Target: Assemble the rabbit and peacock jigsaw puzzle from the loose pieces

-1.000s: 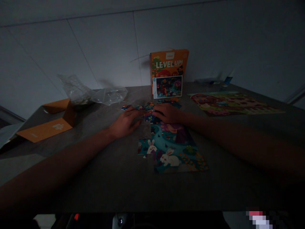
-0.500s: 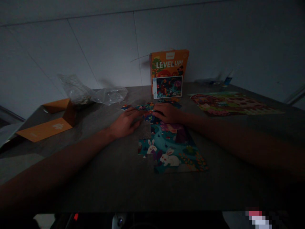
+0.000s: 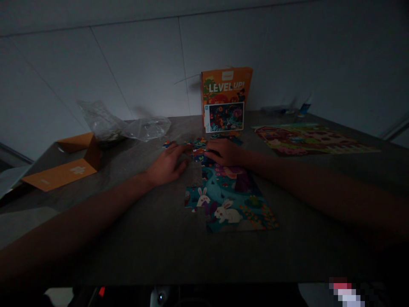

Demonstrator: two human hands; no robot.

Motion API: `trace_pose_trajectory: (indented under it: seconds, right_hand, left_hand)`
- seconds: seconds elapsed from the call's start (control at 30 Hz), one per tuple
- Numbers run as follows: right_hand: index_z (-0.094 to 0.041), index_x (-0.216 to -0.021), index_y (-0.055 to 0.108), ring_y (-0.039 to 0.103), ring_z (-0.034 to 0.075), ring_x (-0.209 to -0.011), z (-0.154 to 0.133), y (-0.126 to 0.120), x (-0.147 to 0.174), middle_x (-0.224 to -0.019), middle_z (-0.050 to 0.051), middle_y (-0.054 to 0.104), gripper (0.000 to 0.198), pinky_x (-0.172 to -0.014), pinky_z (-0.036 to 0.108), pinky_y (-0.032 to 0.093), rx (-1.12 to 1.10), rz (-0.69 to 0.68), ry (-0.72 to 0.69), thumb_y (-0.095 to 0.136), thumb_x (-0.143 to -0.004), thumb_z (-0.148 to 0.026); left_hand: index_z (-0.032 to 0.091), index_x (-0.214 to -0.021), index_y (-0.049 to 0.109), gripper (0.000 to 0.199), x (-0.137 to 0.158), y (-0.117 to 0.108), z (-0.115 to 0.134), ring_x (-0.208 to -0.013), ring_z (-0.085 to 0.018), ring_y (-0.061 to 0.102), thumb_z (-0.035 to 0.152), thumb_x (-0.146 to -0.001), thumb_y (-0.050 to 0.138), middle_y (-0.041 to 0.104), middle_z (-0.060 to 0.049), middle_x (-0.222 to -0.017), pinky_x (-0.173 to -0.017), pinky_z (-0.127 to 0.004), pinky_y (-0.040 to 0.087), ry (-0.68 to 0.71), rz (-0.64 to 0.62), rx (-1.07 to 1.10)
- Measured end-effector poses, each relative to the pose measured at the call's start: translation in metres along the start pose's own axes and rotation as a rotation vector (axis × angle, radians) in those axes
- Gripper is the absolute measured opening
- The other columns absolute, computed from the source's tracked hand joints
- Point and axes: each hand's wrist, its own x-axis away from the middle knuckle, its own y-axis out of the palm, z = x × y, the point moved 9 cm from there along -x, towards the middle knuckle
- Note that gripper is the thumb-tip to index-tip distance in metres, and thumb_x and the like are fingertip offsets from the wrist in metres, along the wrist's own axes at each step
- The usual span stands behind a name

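Note:
A partly joined jigsaw puzzle lies on the grey table, showing a teal stream, purple shapes and white rabbits. My left hand is at its upper left side, fingers stretched towards a few puzzle pieces, thumb apart from them. Whether its fingertips touch a piece is too dark to tell. My right hand rests on the upper part of the puzzle with fingers extended and covers some of it. Between the two hands, small dark blue and orange pieces show. Another puzzle piece lies just beyond my left fingers.
Behind the puzzle stands an orange box with a picture card leaning on it. Left are an open orange box part and clear plastic bags. A second puzzle and a small bottle lie right.
My left fingers have drawn back slightly to the left, showing more of the pieces between the hands. My right hand has stayed nearly in place.

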Motion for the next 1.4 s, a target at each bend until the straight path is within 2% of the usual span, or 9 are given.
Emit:
trace_pose_trajectory:
  seconds: [0.13,0.27,0.43,0.63,0.7,0.77,0.93,1.03,1.4]
  right_hand:
    - [-0.022,-0.079,0.056,0.057,0.022,-0.081,0.007,-0.016,0.002,-0.082,0.007,0.063,0.02,-0.076,0.035,0.044,0.084,0.162,0.116,0.049,-0.097,-0.027]
    - [-0.021,-0.073,0.057,0.059,0.025,-0.085,0.043,-0.036,0.013,-0.084,0.011,0.063,0.02,-0.079,0.039,0.047,0.182,0.349,0.466,0.054,-0.092,-0.026]
    - [-0.016,-0.077,0.065,0.063,0.031,-0.097,0.087,-0.03,0.036,-0.1,0.018,0.066,0.023,-0.087,0.043,0.05,0.246,0.224,0.941,0.062,-0.09,-0.035]
    - [-0.009,-0.109,0.067,0.058,0.04,-0.121,0.094,-0.019,0.051,-0.127,0.025,0.059,0.038,-0.101,0.055,0.045,0.277,0.055,1.138,0.061,-0.09,-0.042]
    - [-0.008,-0.116,0.063,0.056,0.04,-0.122,0.091,-0.021,0.048,-0.128,0.025,0.058,0.039,-0.102,0.056,0.045,0.301,0.08,1.102,0.063,-0.088,-0.035]
    - [-0.01,-0.115,0.064,0.057,0.037,-0.119,0.082,-0.023,0.037,-0.124,0.023,0.059,0.033,-0.102,0.053,0.046,0.301,0.121,0.954,0.062,-0.087,-0.026]
    - [-0.014,-0.1,0.07,0.062,0.028,-0.102,0.029,-0.01,0.002,-0.106,0.015,0.064,0.017,-0.092,0.043,0.052,0.117,0.109,0.271,0.061,-0.089,-0.024]
    - [-0.015,-0.104,0.073,0.063,0.025,-0.097,0.007,0.002,-0.002,-0.104,0.013,0.067,0.021,-0.087,0.04,0.053,-0.006,0.03,0.017,0.062,-0.09,-0.026]
    - [-0.015,-0.108,0.075,0.067,0.024,-0.1,0.013,0.009,-0.001,-0.106,0.012,0.073,0.023,-0.09,0.039,0.053,-0.077,-0.023,0.017,0.061,-0.093,-0.026]
  left_hand:
    - [0.01,-0.145,0.045,0.053,0.001,0.005,-0.004,-0.122,-0.029,0.062,0.031,-0.097,0.05,0.065,-0.017,-0.13,-0.106,-0.046,0.052,-0.039,-0.022,0.013]
    - [0.013,-0.149,0.046,0.054,0.002,0.017,0.001,-0.139,-0.032,0.051,0.038,-0.101,0.049,0.053,-0.019,-0.15,-0.117,-0.052,0.042,0.046,-0.123,-0.005]
    - [0.016,-0.139,0.06,0.045,0.004,0.025,0.008,-0.141,-0.032,0.05,0.039,-0.105,0.042,0.054,-0.018,-0.149,-0.118,-0.055,0.041,0.14,-0.211,-0.007]
    - [0.014,-0.137,0.062,0.044,0.002,0.024,0.006,-0.134,-0.03,0.056,0.038,-0.105,0.044,0.059,-0.018,-0.143,-0.115,-0.05,0.047,0.116,-0.208,0.023]
    - [0.015,-0.136,0.063,0.043,0.002,0.024,0.007,-0.133,-0.03,0.056,0.037,-0.104,0.044,0.059,-0.017,-0.142,-0.115,-0.048,0.047,0.118,-0.198,0.028]
    - [0.015,-0.134,0.064,0.042,0.002,0.022,0.008,-0.133,-0.03,0.057,0.037,-0.104,0.045,0.06,-0.016,-0.141,-0.115,-0.048,0.047,0.125,-0.186,0.036]
    - [0.016,-0.135,0.063,0.041,0.002,0.021,0.009,-0.131,-0.03,0.058,0.036,-0.103,0.047,0.061,-0.016,-0.139,-0.114,-0.05,0.047,0.131,-0.182,0.055]
    - [0.015,-0.135,0.063,0.041,0.002,0.021,0.01,-0.131,-0.03,0.058,0.035,-0.103,0.047,0.061,-0.016,-0.139,-0.113,-0.05,0.048,0.139,-0.18,0.057]
    - [0.016,-0.132,0.064,0.039,0.001,0.019,0.014,-0.128,-0.029,0.06,0.034,-0.103,0.046,0.063,-0.015,-0.136,-0.11,-0.047,0.05,0.176,-0.157,0.019]
